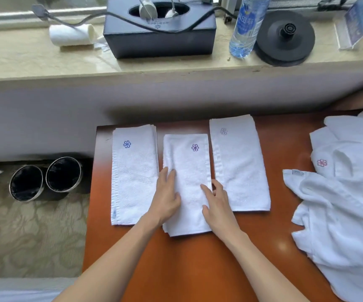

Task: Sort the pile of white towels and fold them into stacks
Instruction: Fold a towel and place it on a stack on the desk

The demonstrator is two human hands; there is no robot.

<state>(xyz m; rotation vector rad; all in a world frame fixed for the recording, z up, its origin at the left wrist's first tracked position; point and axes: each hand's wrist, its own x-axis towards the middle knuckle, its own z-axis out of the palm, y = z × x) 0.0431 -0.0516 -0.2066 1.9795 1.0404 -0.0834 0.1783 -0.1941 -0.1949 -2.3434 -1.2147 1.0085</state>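
Three folded white towels lie side by side on the orange-brown table [189,269]. The left towel [133,171] bears a blue flower mark, the middle towel [187,166] a purple one, the right towel [239,166] a faint one. My left hand [166,197] rests flat on the middle towel's left edge with its fingers straight. My right hand [216,201] rests flat on that towel's right edge, its fingers reaching onto the right towel. A loose pile of unfolded white towels [346,203] covers the table's right side.
Two round black bins [45,179] stand on the patterned carpet left of the table. On the stone sill behind are a rolled towel [71,34], a dark tissue box [161,33] holding cables, a water bottle [247,25] and a black kettle base [285,38].
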